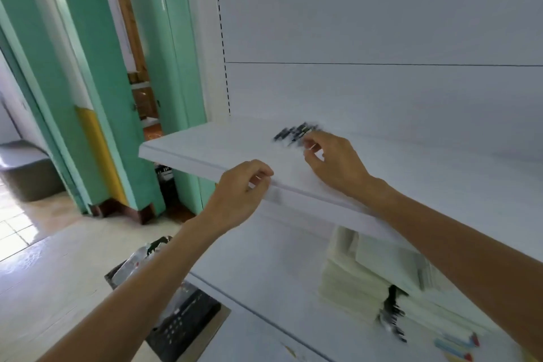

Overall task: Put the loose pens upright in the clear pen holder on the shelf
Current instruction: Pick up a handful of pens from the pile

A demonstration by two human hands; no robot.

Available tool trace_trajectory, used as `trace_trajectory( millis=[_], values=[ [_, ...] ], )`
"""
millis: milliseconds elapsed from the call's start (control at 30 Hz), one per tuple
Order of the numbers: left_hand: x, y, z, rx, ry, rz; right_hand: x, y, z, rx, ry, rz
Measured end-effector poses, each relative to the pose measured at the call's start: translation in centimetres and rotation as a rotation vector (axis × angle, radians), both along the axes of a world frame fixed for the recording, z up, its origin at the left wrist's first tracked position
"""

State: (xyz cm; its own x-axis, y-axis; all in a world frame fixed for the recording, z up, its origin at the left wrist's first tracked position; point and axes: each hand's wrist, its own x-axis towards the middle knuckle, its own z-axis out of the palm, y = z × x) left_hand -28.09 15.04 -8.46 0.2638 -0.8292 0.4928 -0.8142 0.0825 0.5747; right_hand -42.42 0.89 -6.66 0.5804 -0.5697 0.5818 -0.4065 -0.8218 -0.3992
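The frame is motion-blurred. A bunch of dark pens point(295, 133) lies on the white upper shelf point(205, 144), close to the back panel. My right hand point(335, 164) reaches over the shelf, and its curled fingertips pinch the near end of the pens. My left hand point(244, 191) is at the shelf's front edge. Its fingers curl round a faint, see-through shape that looks like the clear pen holder point(277, 185), whose outline is barely visible.
On the lower shelf point(264, 282) stand a stack of pale paper pads point(352, 282), a dark blurred item point(392, 314) and coloured markers point(458, 347). Dark boxes point(182, 320) sit on the floor at lower left. Green door frames point(88, 67) rise at left.
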Motion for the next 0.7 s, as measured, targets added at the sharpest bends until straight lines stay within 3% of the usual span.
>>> trace_trajectory(
  millis=[200, 400, 533, 700],
  values=[
    [4.7, -5.0, 1.6, -0.009, 0.040, 0.025, 3.0, -6.3, 2.8, -0.057, 0.071, -0.023],
    [7.5, -9.0, 0.2, 0.107, -0.075, -0.013, 5.9, -10.7, 2.5, -0.024, 0.201, -0.026],
    [9.9, -11.7, 1.4, 0.183, -0.142, -0.049, 7.0, -11.2, 1.7, -0.173, 0.456, 0.064],
    [11.7, -17.2, 2.7, 0.218, -0.076, -0.055, 7.6, -11.9, 1.6, -0.297, 0.562, 0.085]
  ],
)
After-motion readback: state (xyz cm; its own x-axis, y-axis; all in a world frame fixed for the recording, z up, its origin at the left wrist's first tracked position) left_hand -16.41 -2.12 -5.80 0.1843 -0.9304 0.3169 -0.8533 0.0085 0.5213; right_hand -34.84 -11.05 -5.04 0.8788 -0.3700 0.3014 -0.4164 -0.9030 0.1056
